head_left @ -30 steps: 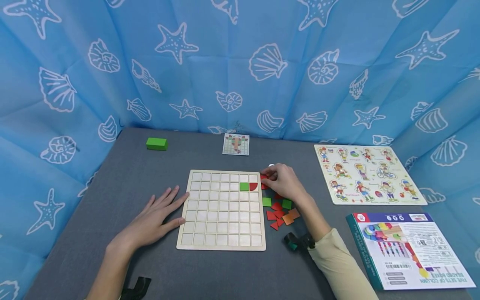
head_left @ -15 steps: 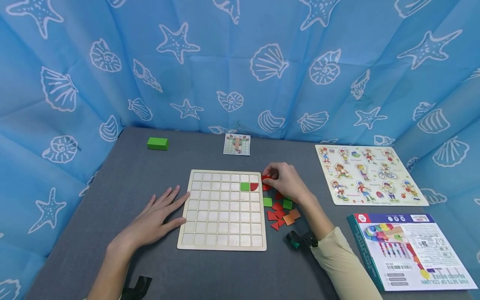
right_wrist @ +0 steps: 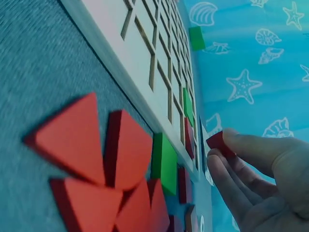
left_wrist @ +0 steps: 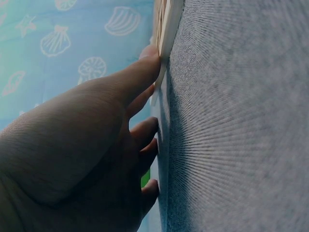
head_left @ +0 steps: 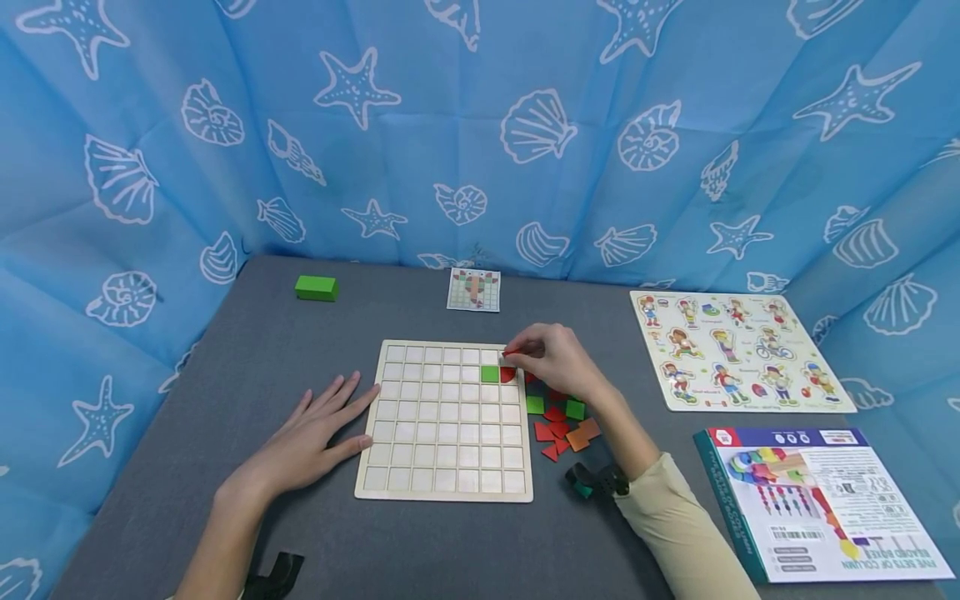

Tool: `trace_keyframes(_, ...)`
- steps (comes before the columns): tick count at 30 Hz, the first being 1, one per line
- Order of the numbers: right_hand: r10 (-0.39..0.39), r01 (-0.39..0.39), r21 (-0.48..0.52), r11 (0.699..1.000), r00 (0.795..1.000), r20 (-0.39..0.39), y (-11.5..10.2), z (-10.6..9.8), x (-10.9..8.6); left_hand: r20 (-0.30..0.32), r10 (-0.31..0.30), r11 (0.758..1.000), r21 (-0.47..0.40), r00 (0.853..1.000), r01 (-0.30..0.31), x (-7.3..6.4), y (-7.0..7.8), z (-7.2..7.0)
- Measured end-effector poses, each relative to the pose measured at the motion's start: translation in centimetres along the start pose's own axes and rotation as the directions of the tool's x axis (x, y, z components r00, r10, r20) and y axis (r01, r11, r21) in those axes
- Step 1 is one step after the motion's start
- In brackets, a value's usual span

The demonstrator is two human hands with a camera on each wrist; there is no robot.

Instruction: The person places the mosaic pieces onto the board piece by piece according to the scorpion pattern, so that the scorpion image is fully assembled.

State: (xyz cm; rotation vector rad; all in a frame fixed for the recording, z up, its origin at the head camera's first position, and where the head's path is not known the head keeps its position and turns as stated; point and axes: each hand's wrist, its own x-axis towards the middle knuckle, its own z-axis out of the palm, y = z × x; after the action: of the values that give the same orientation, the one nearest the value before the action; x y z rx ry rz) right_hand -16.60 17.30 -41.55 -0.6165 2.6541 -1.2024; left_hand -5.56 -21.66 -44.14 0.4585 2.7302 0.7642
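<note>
Right hand [head_left: 558, 360] now shifted left over board [head_left: 446, 420] top-right corner, pinching red piece [right_wrist: 218, 141] above grid. Left hand [head_left: 309, 440] flat, fingers spread, touching board's left edge.

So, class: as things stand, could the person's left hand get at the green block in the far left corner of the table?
Probably yes. The left hand lies flat on the grey table, its fingers against the wooden grid board, holding nothing. Only bare tabletop shows between it and the green block, though it would be a long stretch.
</note>
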Motion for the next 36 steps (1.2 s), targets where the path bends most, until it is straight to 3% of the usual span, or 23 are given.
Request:
trace_keyframes(14, -0.062, 0.062, -0.020, 0.998, 0.998, 0.008, -0.6, 2.0, 1.8, 0.002, 0.009, 1.000, -0.004, 1.000, -0.009, 0.1, 0.0, 0.0)
trace_keyframes(29, -0.077, 0.079, -0.031, 0.996, 0.995, 0.059, -0.7, 2.4, 2.6, 0.000, 0.006, 1.000, -0.005, 1.000, -0.006, 0.1, -0.1, 0.0)
trace_keyframes(36, -0.017, 0.017, 0.017, 1.000, 1.000, -0.001, 0.2, 1.7, 2.1, 0.002, 0.006, 1.000, -0.006, 1.000, -0.006, 0.1, -0.2, 0.1)
